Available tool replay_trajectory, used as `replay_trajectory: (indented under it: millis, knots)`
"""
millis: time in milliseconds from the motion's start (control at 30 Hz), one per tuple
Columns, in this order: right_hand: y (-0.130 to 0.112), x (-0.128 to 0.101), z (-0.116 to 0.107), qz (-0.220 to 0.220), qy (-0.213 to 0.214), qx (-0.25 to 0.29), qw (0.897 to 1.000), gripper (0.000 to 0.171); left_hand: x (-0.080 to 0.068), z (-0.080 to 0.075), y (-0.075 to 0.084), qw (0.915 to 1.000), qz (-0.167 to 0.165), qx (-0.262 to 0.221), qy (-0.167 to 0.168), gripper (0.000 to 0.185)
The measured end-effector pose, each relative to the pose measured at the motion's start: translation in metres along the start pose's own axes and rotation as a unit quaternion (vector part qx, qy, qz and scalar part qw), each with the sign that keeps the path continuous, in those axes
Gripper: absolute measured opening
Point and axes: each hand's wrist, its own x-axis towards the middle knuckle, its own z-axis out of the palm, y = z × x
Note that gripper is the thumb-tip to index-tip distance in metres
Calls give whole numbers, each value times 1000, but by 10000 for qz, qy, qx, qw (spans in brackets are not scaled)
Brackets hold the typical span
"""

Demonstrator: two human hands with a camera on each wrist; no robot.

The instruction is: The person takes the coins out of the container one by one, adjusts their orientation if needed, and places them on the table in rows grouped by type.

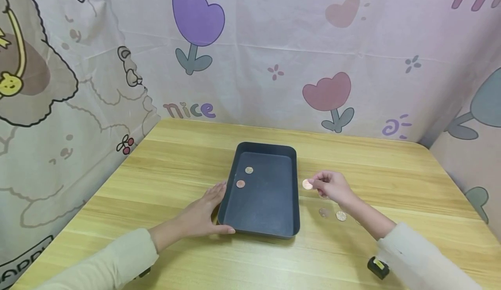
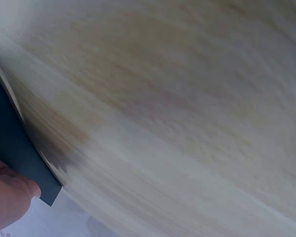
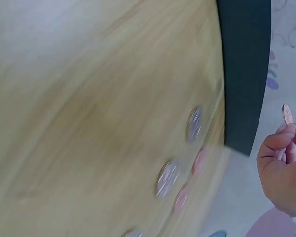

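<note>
A dark grey rectangular tray [image 1: 258,211] lies on the wooden table, with a pale coin [image 1: 249,170] and a copper coin [image 1: 240,184] on its floor. My left hand [image 1: 203,216] rests at the tray's near left corner, extended fingers along the left wall and thumb by the front edge. In the left wrist view the thumb [image 2: 15,195] overlaps the tray wall [image 2: 19,133]. Just beyond the tray's right wall, my right hand [image 1: 332,188] pinches a copper-coloured coin [image 1: 307,184] between thumb and fingertips, raised over the table in the right wrist view.
Several coins, among them a shiny coin [image 1: 341,216] and a duller coin [image 1: 323,212], lie on the table under my right hand and wrist. A small black object with a yellow label [image 1: 378,267] is beside the right sleeve. Printed cloth [image 1: 250,85] hangs behind the table.
</note>
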Motion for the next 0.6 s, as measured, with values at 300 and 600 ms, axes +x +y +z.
replay_trajectory:
  millis: [300, 600]
  knots:
    - [22, -17, -34, 254, 220, -264, 9991, 20, 0, 2, 0, 10000, 20, -4, 48, 114]
    - [42, -32, -66, 475, 436, -336, 9974, 17, 2, 2, 0, 9999, 66, 48, 113, 114]
